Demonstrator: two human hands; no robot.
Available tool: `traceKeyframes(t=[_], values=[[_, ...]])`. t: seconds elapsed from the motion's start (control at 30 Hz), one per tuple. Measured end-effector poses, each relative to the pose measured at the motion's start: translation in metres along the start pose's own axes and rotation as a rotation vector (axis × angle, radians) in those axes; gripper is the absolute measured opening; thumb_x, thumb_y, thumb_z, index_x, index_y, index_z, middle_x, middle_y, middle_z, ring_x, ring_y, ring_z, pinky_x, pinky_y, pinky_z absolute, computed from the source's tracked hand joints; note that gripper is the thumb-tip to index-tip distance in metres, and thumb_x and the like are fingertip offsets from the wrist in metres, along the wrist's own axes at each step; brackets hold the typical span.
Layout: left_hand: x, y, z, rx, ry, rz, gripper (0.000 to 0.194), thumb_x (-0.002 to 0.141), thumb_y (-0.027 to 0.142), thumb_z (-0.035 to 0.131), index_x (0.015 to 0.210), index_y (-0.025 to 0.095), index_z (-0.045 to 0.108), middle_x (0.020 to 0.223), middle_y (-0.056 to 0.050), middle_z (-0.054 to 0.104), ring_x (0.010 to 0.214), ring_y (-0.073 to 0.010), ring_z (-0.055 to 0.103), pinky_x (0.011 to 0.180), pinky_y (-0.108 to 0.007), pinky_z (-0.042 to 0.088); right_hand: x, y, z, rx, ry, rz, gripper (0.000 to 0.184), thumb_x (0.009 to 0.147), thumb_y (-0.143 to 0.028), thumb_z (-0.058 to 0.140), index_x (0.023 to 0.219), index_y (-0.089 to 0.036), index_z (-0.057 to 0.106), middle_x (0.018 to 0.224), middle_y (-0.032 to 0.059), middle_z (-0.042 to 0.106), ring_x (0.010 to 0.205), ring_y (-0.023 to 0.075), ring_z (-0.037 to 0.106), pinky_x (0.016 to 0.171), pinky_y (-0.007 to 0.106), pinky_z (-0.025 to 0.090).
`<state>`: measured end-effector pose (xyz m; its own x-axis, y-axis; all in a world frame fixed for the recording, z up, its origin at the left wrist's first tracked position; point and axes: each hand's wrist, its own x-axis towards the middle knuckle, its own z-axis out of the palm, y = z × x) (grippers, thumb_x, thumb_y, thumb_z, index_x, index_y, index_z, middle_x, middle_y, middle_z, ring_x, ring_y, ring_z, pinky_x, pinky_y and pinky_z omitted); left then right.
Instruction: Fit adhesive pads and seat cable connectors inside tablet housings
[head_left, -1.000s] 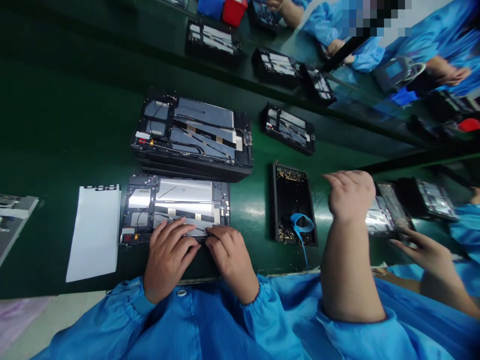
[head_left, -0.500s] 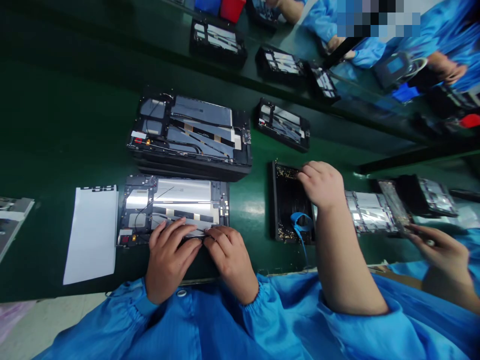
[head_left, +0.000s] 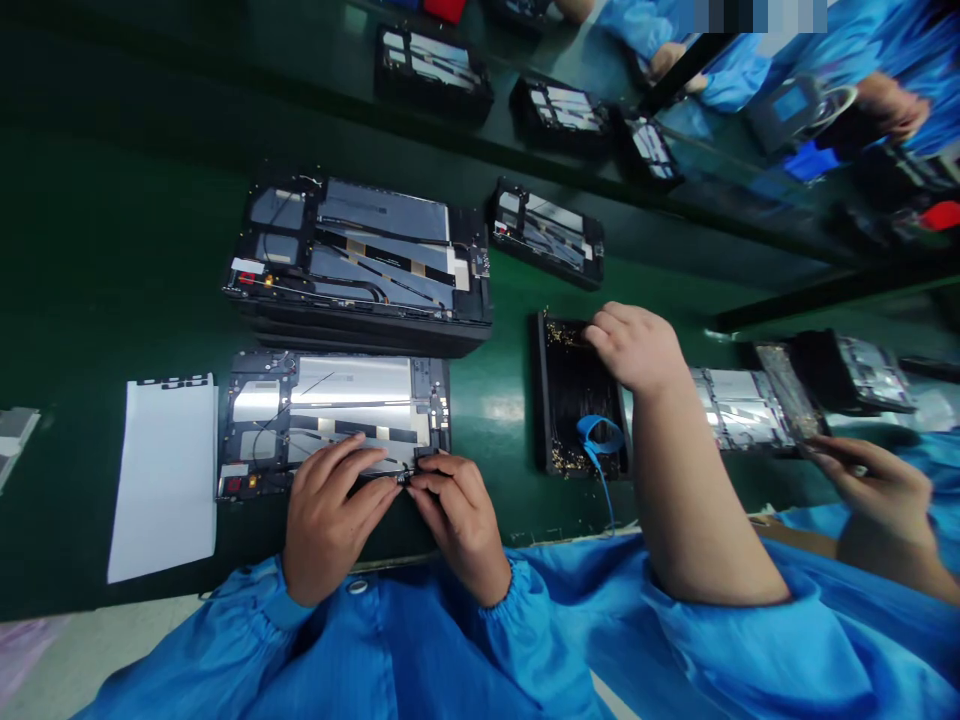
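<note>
An opened tablet (head_left: 352, 380) lies flat before me, its silver battery area, black flat cables and small boards exposed. A thin black wire (head_left: 289, 405) curves loosely over its left part. My left hand (head_left: 334, 515) rests over the near edge, with thumb and fingertips drawn together there. Beside it, my right hand (head_left: 465, 520) pinches at the same edge, near the lower right corner. The fingertips of both hands almost meet around a tiny dark part that is too small and covered to name.
Behind the tablet stands a stack of similar opened tablets (head_left: 382, 240). White sheets (head_left: 165, 480) lie to the left. At right, a co-worker's hand (head_left: 637, 345) reaches into a black tray (head_left: 543, 400) of thin gold-tipped cables, with a blue strap (head_left: 600, 437) on it. A smaller stack (head_left: 551, 230) sits farther back.
My fingertips have shifted slightly along the tablet's near edge, and my right fingers have adjusted their pinch. The whole view has shifted a little. The co-worker's hand stays at the tray.
</note>
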<state>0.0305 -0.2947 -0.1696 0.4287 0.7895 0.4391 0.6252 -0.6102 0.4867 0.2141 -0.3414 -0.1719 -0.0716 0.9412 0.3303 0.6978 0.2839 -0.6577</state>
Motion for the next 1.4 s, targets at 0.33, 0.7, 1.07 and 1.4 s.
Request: traceKeyframes(t=[0.33,0.7,1.07,1.4], values=[[-0.001,-0.002,0.002,-0.031,0.001,0.025,0.009,0.091,0.014,0.069,0.095,0.022,0.071,0.111,-0.005,0.075,0.115,-0.0278,0.066,0.092,-0.044,0.053,0.003,-0.003,0.001,-0.075,-0.015,-0.018,0.014,0.098,-0.012,0.058,0.109,-0.019,0.064,0.108,0.0096,0.066,0.104,0.0205,0.063,0.089,0.037,0.056],[-0.003,-0.002,0.003,-0.006,-0.026,0.023,0.011,0.093,0.014,0.066,0.098,0.023,0.071,0.111,-0.004,0.075,0.114,-0.0252,0.068,0.093,-0.039,0.052,0.001,0.002,0.007,-0.026,0.060,-0.069,0.020,0.096,-0.009,0.060,0.111,-0.020,0.067,0.104,0.0079,0.071,0.105,0.0203,0.067,0.097,0.042,0.058],[-0.001,-0.002,0.004,-0.019,-0.039,-0.062,0.011,0.094,0.024,0.067,0.098,0.020,0.058,0.112,-0.006,0.075,0.105,-0.0210,0.071,0.090,-0.034,0.053,-0.006,0.008,0.013,0.051,0.094,-0.030,0.025,0.094,-0.005,0.063,0.113,-0.020,0.068,0.107,0.0079,0.073,0.104,0.0190,0.070,0.105,0.045,0.057],[-0.003,-0.006,-0.001,-0.078,-0.116,-0.080,0.012,0.096,0.022,0.063,0.107,0.019,0.057,0.119,-0.007,0.072,0.112,-0.0199,0.068,0.097,-0.035,0.052,-0.009,0.006,0.010,-0.147,0.023,-0.217,0.043,0.093,-0.011,0.063,0.134,-0.023,0.062,0.118,0.0124,0.068,0.120,0.0260,0.063,0.103,0.053,0.058]])
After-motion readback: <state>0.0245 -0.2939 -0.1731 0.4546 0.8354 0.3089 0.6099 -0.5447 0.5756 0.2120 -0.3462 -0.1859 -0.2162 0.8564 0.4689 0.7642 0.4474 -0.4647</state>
